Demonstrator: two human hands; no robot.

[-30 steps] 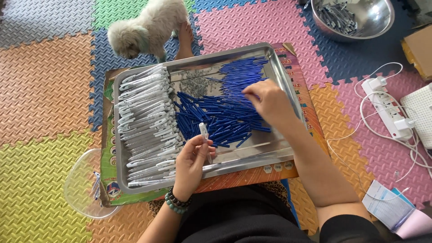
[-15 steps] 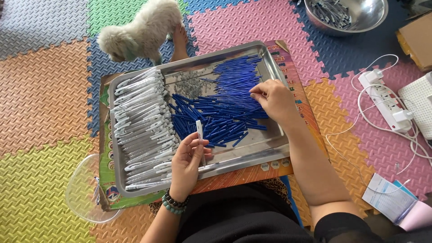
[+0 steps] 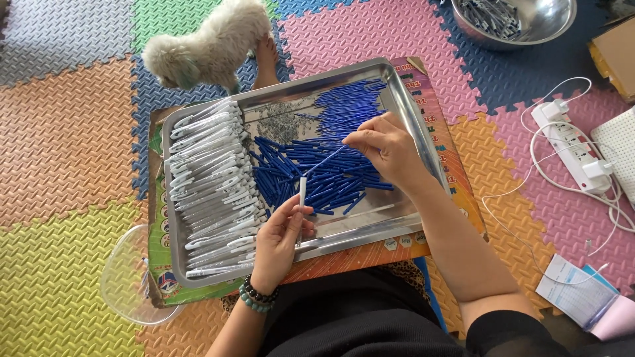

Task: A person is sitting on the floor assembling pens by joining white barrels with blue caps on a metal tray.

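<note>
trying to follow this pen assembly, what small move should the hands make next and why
Probably bring the thin refill pinched in the right hand down into the top of the white barrel held upright by the left hand: the refill's free end already angles toward the barrel, just short of it.

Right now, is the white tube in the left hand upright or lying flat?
Upright: the left hand pinches the white tube at its lower end, above the metal tray.
</note>
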